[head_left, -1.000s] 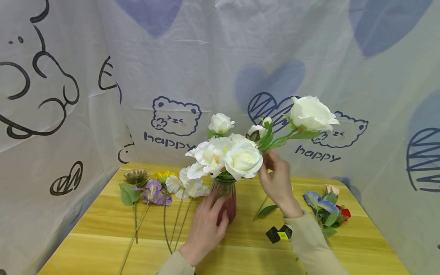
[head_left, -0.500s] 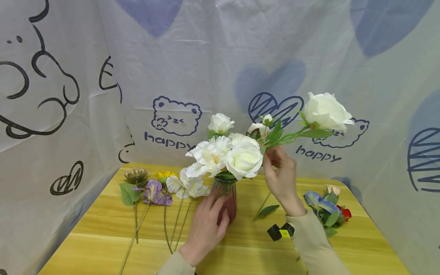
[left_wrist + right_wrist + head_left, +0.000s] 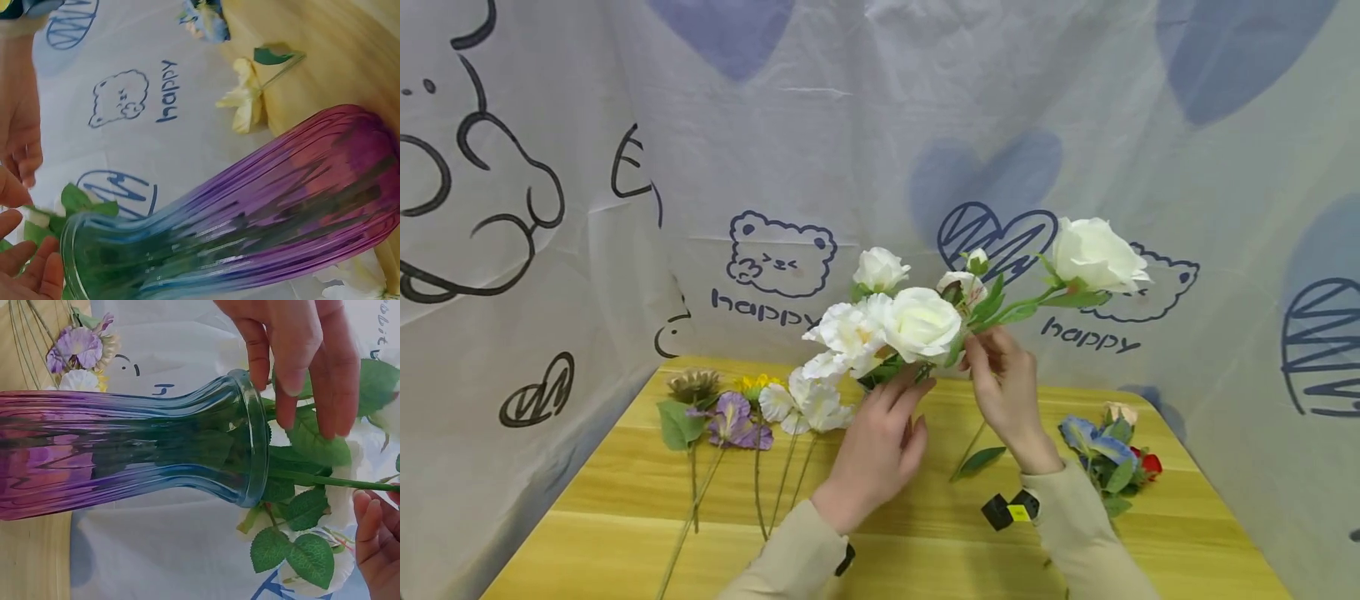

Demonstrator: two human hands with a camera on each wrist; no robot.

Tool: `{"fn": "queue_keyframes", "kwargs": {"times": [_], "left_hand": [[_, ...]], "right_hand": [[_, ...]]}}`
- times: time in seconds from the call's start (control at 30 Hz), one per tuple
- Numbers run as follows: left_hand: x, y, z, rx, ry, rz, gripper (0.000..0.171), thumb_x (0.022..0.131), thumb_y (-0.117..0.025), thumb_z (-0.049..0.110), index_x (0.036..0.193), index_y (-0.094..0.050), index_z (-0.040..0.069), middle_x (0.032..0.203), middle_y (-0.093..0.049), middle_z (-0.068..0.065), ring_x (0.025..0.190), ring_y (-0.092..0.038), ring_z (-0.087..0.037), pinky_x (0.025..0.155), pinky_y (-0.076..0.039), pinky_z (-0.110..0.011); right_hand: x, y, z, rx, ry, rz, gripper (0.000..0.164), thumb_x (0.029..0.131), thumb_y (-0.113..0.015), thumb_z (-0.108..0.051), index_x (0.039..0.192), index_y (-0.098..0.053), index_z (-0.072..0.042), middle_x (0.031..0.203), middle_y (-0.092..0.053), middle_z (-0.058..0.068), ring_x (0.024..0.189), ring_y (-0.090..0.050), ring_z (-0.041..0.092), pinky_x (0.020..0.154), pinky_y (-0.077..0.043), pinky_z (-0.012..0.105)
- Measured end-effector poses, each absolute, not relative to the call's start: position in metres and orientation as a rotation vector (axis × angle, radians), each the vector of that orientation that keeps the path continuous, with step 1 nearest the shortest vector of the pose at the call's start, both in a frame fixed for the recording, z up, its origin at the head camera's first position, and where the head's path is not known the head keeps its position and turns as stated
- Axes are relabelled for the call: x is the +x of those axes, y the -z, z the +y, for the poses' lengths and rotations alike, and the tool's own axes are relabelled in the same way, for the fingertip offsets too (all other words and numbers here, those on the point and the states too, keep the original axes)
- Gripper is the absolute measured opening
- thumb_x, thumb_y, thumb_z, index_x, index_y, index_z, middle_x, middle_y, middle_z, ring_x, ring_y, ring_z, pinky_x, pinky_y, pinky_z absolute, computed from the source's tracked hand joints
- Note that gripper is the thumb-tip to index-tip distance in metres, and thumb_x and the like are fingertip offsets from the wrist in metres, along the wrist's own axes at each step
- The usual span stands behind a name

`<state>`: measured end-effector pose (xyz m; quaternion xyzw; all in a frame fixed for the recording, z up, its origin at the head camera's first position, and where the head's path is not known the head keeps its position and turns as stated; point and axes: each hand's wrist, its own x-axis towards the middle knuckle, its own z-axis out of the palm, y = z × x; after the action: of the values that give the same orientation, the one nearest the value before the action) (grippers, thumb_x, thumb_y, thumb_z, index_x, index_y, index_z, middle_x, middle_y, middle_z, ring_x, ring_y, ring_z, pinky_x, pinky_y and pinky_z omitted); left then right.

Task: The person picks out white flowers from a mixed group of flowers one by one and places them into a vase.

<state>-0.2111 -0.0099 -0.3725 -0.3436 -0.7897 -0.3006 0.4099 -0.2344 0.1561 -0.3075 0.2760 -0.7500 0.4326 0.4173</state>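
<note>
My right hand (image 3: 1009,392) pinches the green stem (image 3: 337,482) of a large white rose (image 3: 1097,254), which leans out to the right over the table. That stem runs into the mouth of a ribbed glass vase (image 3: 125,450), blue-green at the rim and pink-purple at the base. My left hand (image 3: 880,442) is at the vase's mouth, its extended fingers touching leaves (image 3: 312,434) just above the rim. In the head view this hand hides most of the vase. Another white rose (image 3: 922,325) and a ruffled white flower (image 3: 850,333) stand in the vase, with stems visible through the glass.
Left on the wooden table (image 3: 602,517) lie a purple flower (image 3: 737,419), a yellow flower (image 3: 756,383) and white flowers (image 3: 816,404) with long stems. Blue (image 3: 1093,442) and red flowers (image 3: 1150,462) lie right. A printed cloth (image 3: 865,150) hangs behind.
My left hand has gone from the vase's body up to its mouth, and the front white rose has shifted up. The pinched rose swung right, then slightly back left and down.
</note>
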Motion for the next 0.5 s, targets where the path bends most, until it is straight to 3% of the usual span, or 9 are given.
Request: {"fn": "queue_keyframes", "kwargs": {"times": [0.2, 0.4, 0.5], "left_hand": [[-0.218, 0.365, -0.020, -0.785, 0.917, -2.002, 0.042, 0.084, -0.058, 0.002, 0.126, -0.057, 0.006, 0.135, -0.051, -0.017, 0.116, -0.054, -0.030, 0.089, -0.051, -0.040], [-0.221, 0.361, -0.027, -0.720, 1.033, -2.064, 0.044, 0.085, -0.056, 0.002, 0.129, -0.055, 0.007, 0.142, -0.045, -0.013, 0.118, -0.052, -0.029, 0.077, -0.055, -0.034], [-0.221, 0.361, -0.029, -0.722, 1.046, -2.066, 0.045, 0.084, -0.055, 0.002, 0.129, -0.055, 0.008, 0.142, -0.044, -0.013, 0.119, -0.052, -0.028, 0.080, -0.054, -0.034]], "right_hand": [[-0.250, 0.318, 0.161, 0.695, -1.057, -1.773, 0.016, 0.093, -0.049, 0.005, 0.080, -0.058, 0.003, 0.060, -0.061, 0.012, 0.044, -0.045, 0.014, 0.036, -0.032, 0.021], [-0.248, 0.310, 0.160, 0.663, -1.120, -1.685, 0.014, 0.093, -0.049, 0.004, 0.082, -0.057, 0.005, 0.058, -0.058, 0.012, 0.044, -0.044, 0.010, 0.036, -0.031, 0.019], [-0.245, 0.305, 0.160, 0.661, -1.134, -1.646, 0.015, 0.094, -0.047, 0.004, 0.081, -0.055, 0.005, 0.058, -0.055, 0.011, 0.047, -0.044, 0.009, 0.038, -0.034, 0.019]]}}
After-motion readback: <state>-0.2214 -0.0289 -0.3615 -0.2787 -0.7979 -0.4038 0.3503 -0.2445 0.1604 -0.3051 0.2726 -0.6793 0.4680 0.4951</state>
